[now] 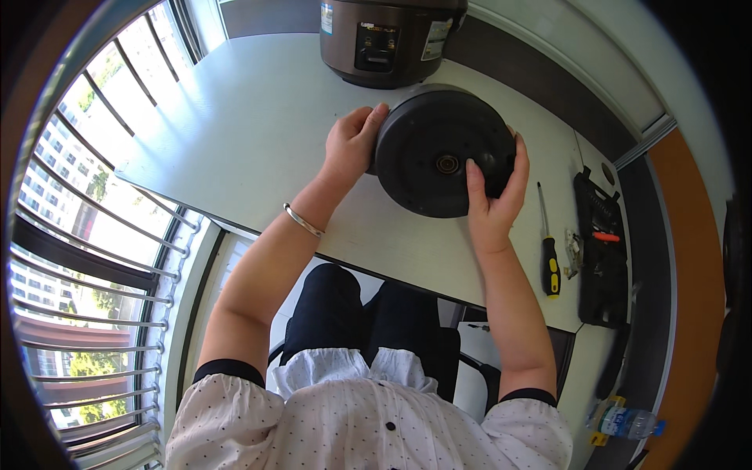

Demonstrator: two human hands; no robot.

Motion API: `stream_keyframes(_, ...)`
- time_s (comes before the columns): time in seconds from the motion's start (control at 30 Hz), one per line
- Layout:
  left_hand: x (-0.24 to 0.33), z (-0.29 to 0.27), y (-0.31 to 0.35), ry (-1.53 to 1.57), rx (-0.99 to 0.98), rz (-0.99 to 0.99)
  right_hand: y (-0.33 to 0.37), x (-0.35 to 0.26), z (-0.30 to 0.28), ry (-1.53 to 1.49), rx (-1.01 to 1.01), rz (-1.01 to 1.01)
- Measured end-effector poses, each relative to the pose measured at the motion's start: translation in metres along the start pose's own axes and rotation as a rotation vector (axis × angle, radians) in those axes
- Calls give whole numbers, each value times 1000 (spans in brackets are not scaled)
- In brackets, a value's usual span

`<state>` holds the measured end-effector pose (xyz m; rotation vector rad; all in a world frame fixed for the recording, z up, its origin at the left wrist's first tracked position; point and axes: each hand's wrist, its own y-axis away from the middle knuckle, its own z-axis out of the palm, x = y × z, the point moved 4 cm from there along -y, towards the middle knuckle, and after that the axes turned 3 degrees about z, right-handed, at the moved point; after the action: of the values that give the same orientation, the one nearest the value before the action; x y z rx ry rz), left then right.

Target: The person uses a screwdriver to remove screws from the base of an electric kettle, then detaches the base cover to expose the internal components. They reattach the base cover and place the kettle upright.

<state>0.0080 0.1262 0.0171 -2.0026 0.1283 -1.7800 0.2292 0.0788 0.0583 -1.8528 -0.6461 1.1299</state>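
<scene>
Between my two hands is what looks like an electric kettle, tipped so its round black underside faces me. A ringed metal socket sits at the centre of that underside, and a strip of silvery body shows behind the upper rim. My left hand grips the left side, thumb up along the rim. My right hand wraps the right edge, its thumb lying on the black face near the socket. The fingers behind the kettle are partly hidden. A brown rice cooker stands just beyond it on the white table.
To the right lies a screwdriver with a black and yellow handle. Beside it are small loose parts in clear plastic and an open black tool case. A water bottle is at lower right. A barred window is on the left.
</scene>
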Motion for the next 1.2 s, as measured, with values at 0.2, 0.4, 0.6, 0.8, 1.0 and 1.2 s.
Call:
stream_keyframes(0.2,2,0,0,46,90,-28,0,2,0,-27,23,108)
stream_keyframes(0.4,14,-2,2,-4,48,-100,-2,-6,2,-154,46,225)
stream_keyframes(0.6,26,-2,8,172,-64,-8,-3,-4,0,-274,85,321)
stream_keyframes(0.8,29,-3,9,229,-194,125,-4,-1,-1,-240,115,322)
stream_keyframes(1.0,35,-2,9,133,-256,86,-3,-2,-1,-255,117,315)
stream_keyframes(1.2,34,-3,11,145,-294,106,0,6,-6,-257,82,313)
